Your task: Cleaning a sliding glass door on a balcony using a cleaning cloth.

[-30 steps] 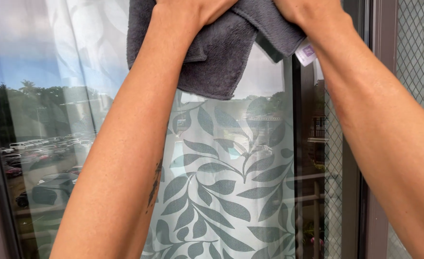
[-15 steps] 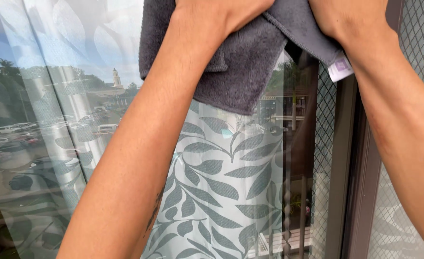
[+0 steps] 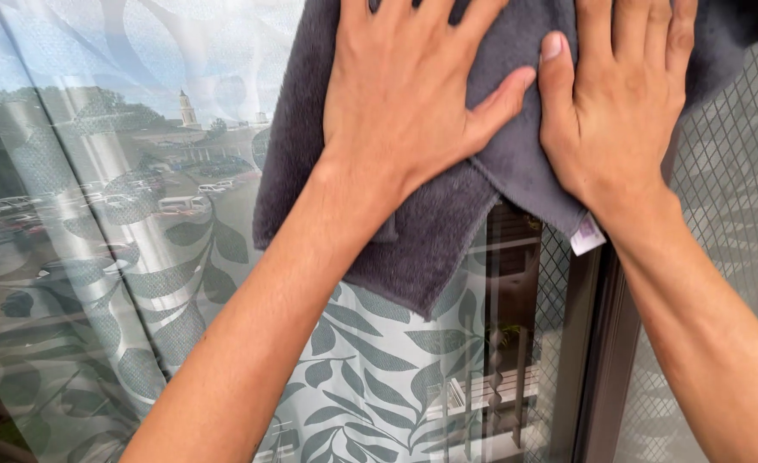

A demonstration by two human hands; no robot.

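A dark grey fleecy cloth [image 3: 430, 231] is spread flat against a window pane [image 3: 139, 214]. My left hand [image 3: 413, 94] lies on the cloth with its fingers apart, palm pressed to it. Just to its right, my right hand [image 3: 619, 103] presses the same cloth, thumb next to the left thumb. A small white tag [image 3: 586, 236] hangs from the cloth's lower right edge. The cloth's top edge is cut off by the frame.
Behind the glass hangs a pale curtain with a grey-green leaf print [image 3: 370, 377]. A dark window frame post [image 3: 598, 360] runs down at the right, with wire-mesh glass [image 3: 739, 189] beyond it. The pane reflects buildings, parked cars and sky.
Both hands and the cloth have come down into view and shifted right along the glass. The hands, earlier bunched on the cloth at the top edge, now lie flat on it.
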